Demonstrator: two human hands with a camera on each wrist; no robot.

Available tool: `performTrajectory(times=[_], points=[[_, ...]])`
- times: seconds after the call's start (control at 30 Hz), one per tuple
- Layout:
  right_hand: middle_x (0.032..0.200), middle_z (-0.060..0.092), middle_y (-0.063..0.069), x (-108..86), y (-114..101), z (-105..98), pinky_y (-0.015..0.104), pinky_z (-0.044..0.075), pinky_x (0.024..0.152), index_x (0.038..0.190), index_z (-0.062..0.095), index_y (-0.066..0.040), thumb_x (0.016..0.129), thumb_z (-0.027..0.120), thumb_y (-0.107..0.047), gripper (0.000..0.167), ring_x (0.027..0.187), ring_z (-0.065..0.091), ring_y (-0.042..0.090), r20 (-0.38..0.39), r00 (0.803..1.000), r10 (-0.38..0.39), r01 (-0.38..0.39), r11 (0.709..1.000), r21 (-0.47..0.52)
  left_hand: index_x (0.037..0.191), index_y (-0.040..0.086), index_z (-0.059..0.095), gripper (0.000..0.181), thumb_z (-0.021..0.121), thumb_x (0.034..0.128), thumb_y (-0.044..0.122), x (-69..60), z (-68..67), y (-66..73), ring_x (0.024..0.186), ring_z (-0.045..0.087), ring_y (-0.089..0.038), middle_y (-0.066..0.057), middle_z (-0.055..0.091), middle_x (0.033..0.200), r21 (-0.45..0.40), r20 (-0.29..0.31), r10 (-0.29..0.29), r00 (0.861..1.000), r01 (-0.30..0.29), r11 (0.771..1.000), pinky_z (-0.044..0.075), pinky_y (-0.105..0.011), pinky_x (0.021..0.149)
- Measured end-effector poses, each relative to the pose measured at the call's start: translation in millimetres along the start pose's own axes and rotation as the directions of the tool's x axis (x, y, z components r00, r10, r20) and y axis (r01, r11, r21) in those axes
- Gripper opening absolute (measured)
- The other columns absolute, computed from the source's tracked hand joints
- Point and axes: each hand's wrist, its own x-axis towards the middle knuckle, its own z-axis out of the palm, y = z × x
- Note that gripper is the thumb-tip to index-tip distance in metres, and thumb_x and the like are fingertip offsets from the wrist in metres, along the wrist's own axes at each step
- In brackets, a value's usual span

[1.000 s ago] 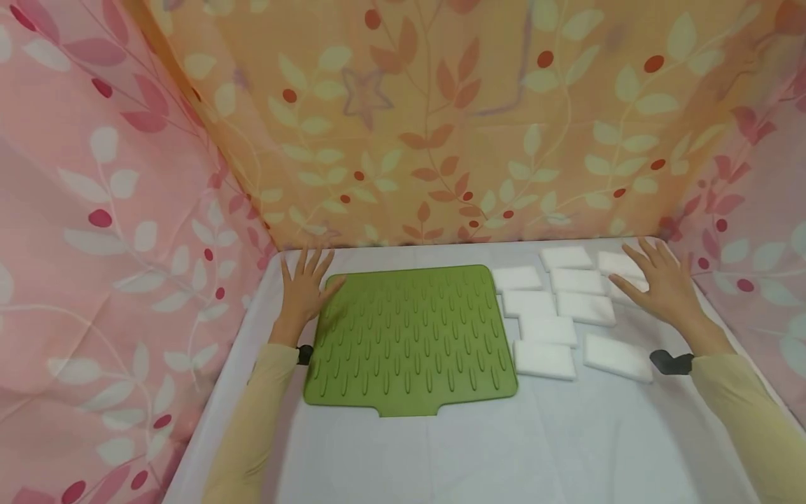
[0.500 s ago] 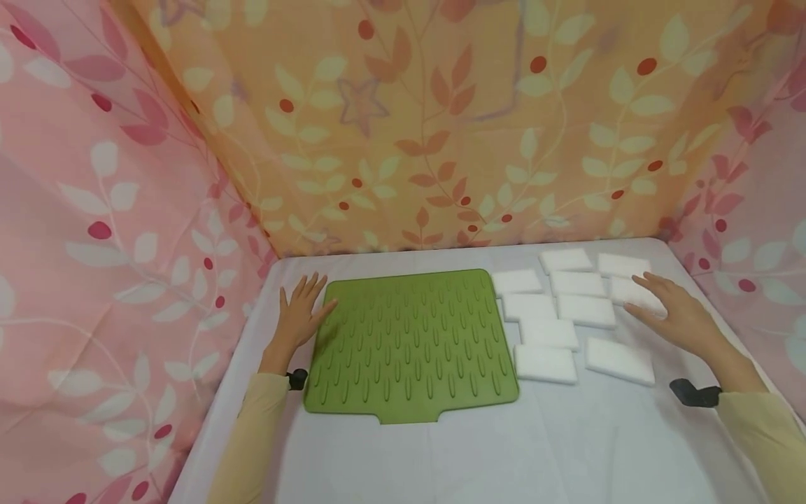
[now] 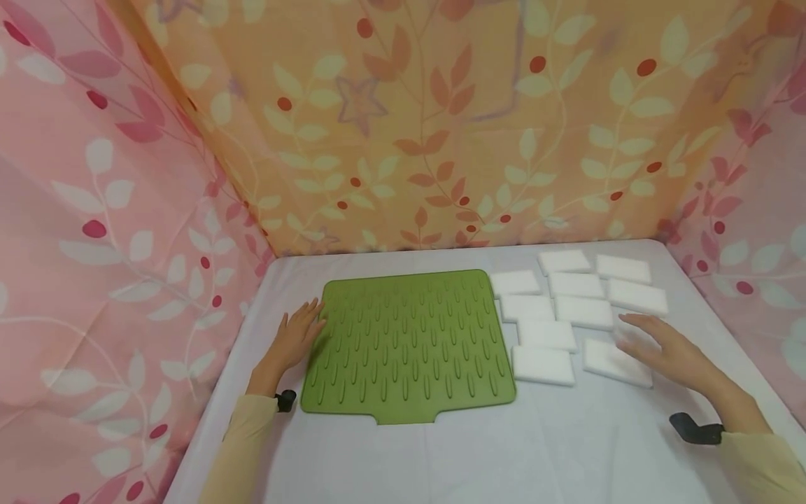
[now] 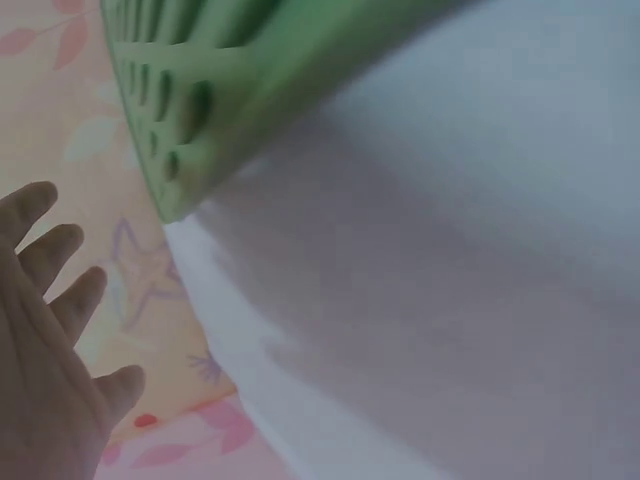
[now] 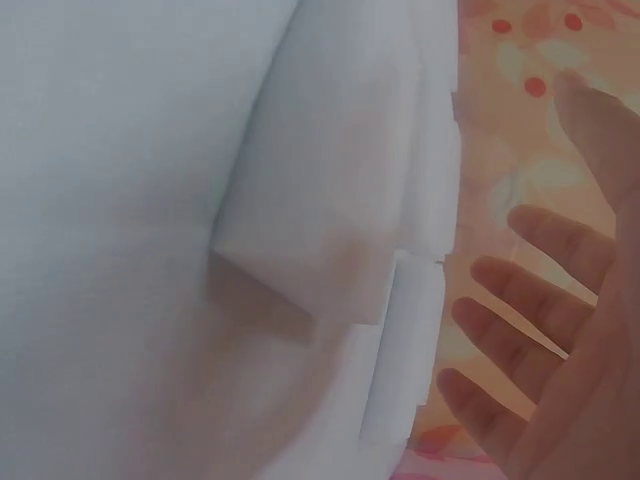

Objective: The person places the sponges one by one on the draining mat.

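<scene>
A green ridged mat (image 3: 409,343) with a short tab at its near edge lies on the white-covered table. My left hand (image 3: 292,343) hovers at the mat's left edge, fingers extended, holding nothing; the left wrist view shows the hand (image 4: 50,350) beside a corner of the mat (image 4: 215,110). Right of the mat lie several white rectangular pads (image 3: 544,365). My right hand (image 3: 674,357) is above the nearest right-hand pad (image 3: 604,358), partly covering it, with fingers apart and nothing held. In the right wrist view the hand (image 5: 560,300) shows beside white pads (image 5: 310,160).
White cloth (image 3: 491,455) covers the table. An orange patterned curtain (image 3: 403,126) hangs behind the table's back edge, and pink patterned curtains stand at the left (image 3: 126,280) and right (image 3: 755,231). Some pads lie close together or touch.
Both hands have drawn back toward the near side, the left one also slightly leftward. The pads at the far right, partly covered by my right hand before, are now uncovered.
</scene>
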Motion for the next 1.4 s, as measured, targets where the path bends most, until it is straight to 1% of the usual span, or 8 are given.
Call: performTrajectory(times=[0.43,0.7,0.87,0.97,1.07,1.13,1.23,1.4], points=[[0.128,0.044,0.03,-17.0,1.4,25.8,0.066,0.028,0.09,0.131,0.044,0.004,0.078,0.073,-0.037,0.073,0.116,0.037,0.048,0.026,0.999,-0.029,0.031,0.998,-0.053,0.145,0.002,0.029,0.059,0.049,0.0964,0.028,-22.5,17.0,-12.6,0.136,0.024,-0.041,-0.02,0.026,0.15,-0.017,0.063,0.049,0.997,-0.048,0.999,0.015,-0.068,0.103],[0.128,0.042,0.03,-21.8,-0.2,31.6,0.066,0.029,0.089,0.134,0.041,0.004,0.073,0.077,-0.042,0.085,0.116,0.036,0.048,0.059,0.998,0.001,0.002,0.998,-0.056,0.144,0.002,0.032,0.053,0.049,0.0967,0.021,-28.2,17.3,-12.7,0.135,0.026,-0.042,-0.02,0.027,0.149,-0.049,0.05,0.053,0.997,-0.05,0.998,0.017,-0.067,0.103],[0.125,0.044,0.029,-23.6,4.1,34.0,0.064,0.029,0.088,0.135,0.041,0.003,0.07,0.079,-0.038,0.086,0.114,0.038,0.047,0.032,0.998,-0.045,0.047,0.997,-0.068,0.141,-0.002,0.034,0.051,0.049,0.0963,0.018,-30.3,19.5,-16.0,0.132,0.028,-0.044,-0.023,0.03,0.147,-0.044,0.028,0.068,0.997,-0.067,0.997,0.018,-0.068,0.101],[0.123,0.047,0.027,-24.6,6.4,35.1,0.041,0.022,0.11,0.134,0.043,0.001,0.071,0.08,-0.033,0.081,0.112,0.041,0.044,0.004,0.995,-0.102,0.102,0.991,-0.088,0.141,-0.002,0.035,0.05,0.049,0.0964,0.018,-30.4,20.2,-19.1,0.133,0.029,-0.044,-0.023,0.031,0.146,-0.038,0.029,0.067,0.997,-0.066,0.997,0.018,-0.068,0.102],[0.122,0.048,0.025,-25.3,9.2,36.1,0.02,0.014,0.111,0.134,0.044,0.0,0.072,0.079,-0.029,0.077,0.11,0.043,0.042,-0.005,0.99,-0.139,0.138,0.984,-0.116,0.142,0.0,0.034,0.05,0.048,0.0967,0.017,-30.3,20.0,-22.1,0.134,0.028,-0.042,-0.021,0.031,0.147,-0.034,0.046,0.061,0.997,-0.059,0.998,0.018,-0.067,0.103],[0.121,0.049,0.025,-24.8,11.1,35.9,0.031,0.02,0.112,0.135,0.044,0.0,0.072,0.079,-0.028,0.077,0.109,0.043,0.042,0.001,0.99,-0.143,0.142,0.982,-0.126,0.142,0.0,0.033,0.051,0.048,0.0968,0.017,-30.0,19.5,-23.4,0.134,0.028,-0.041,-0.021,0.031,0.147,-0.027,0.06,0.061,0.996,-0.059,0.998,0.017,-0.066,0.103],[0.121,0.049,0.025,-23.7,13.8,34.4,0.059,0.031,0.091,0.135,0.043,-0.001,0.073,0.078,-0.029,0.077,0.11,0.043,0.043,0.017,0.992,-0.121,0.122,0.984,-0.13,0.143,0.001,0.033,0.051,0.048,0.0968,0.017,-29.6,18.6,-24.4,0.134,0.028,-0.041,-0.021,0.031,0.147,-0.028,0.068,0.061,0.996,-0.06,0.998,0.018,-0.065,0.104],[0.122,0.047,0.027,-21.4,11.7,30.7,0.064,0.032,0.086,0.136,0.041,-0.001,0.073,0.078,-0.03,0.079,0.11,0.041,0.044,0.031,0.994,-0.102,0.105,0.987,-0.12,0.143,0.001,0.033,0.051,0.048,0.097,0.018,-29.5,19.1,-26.7,0.134,0.029,-0.041,-0.021,0.032,0.146,-0.032,0.07,0.07,0.995,-0.068,0.997,0.018,-0.066,0.103]])
